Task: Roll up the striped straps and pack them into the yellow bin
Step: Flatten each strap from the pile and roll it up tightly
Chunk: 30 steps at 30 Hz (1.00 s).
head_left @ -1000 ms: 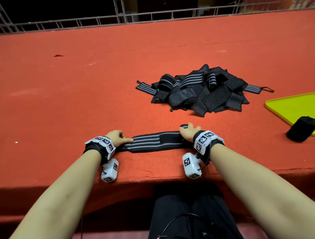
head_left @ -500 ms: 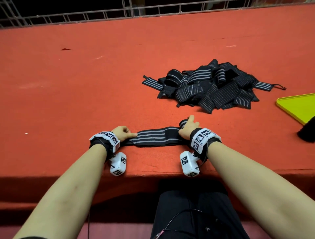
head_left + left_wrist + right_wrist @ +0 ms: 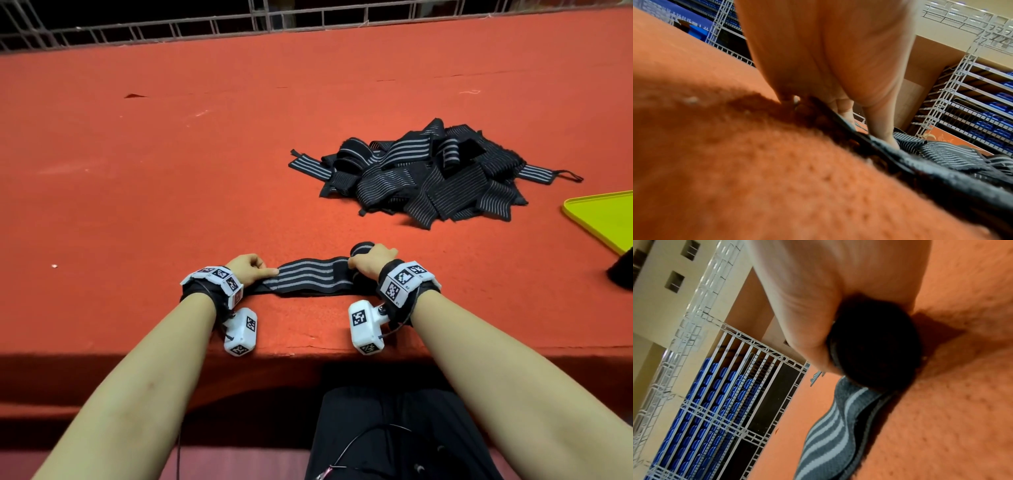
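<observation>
Between both hands point(image 3: 371, 262), half-rolled strap point(image 3: 308, 275)

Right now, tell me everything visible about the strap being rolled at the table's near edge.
The strap is black elastic-looking fabric with grey lengthwise stripes, lying flat along the near edge of the orange table. Its right end is wound into a dark roll, which the right hand grips. The left hand pins the left end down with thumb and fingers. The middle stretch is unrolled. It lies apart from the strap pile.

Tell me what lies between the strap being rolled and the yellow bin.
Nothing visible blocks it: bare red table lies between the strap in the right hand and the yellow bin. The strap pile sits farther back.
</observation>
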Available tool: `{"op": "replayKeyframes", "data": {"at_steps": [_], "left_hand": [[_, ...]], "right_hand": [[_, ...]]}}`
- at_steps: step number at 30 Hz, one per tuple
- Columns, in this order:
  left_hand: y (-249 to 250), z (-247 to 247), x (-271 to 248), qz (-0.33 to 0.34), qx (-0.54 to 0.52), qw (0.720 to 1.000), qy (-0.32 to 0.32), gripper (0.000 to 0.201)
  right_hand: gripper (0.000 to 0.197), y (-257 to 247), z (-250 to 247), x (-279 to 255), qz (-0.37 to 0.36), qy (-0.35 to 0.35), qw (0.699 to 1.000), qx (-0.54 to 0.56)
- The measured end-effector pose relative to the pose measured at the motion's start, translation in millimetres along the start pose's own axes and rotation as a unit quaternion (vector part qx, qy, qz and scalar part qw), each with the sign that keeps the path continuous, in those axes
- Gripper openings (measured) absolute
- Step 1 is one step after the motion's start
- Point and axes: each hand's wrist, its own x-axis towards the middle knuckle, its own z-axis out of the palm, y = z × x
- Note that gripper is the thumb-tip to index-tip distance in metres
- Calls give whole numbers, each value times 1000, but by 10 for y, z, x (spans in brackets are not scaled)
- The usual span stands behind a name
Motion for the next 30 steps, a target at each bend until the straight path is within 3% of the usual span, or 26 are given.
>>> {"op": "replayKeyframes", "data": {"at_steps": [4,13,19,22,24,30], "left_hand": [[-57,-20,-15,20,-15,1000,-1,23],[-129,-125,-22,38,-17,999,2,15],[-158,-112,-37,48,-19,999,7,15],[-159,-114,-44,49,-20,999,13,15],[-157,-110,-51,51,-25,998,17,15],[-186,-133,-84,72,-31,997,27,14]], "right_hand": [[70,-65,114,-39,10,24,1000,0],[57,-119,206,-95,-62,20,994,-85],[55,-171,85,-38,-34,-53,998,-12],[67,-156,47,-4,-19,-66,998,14],[60,-166,95,-12,-8,-74,997,18],[80,-307,261,-82,-1,-12,1000,5]]}}
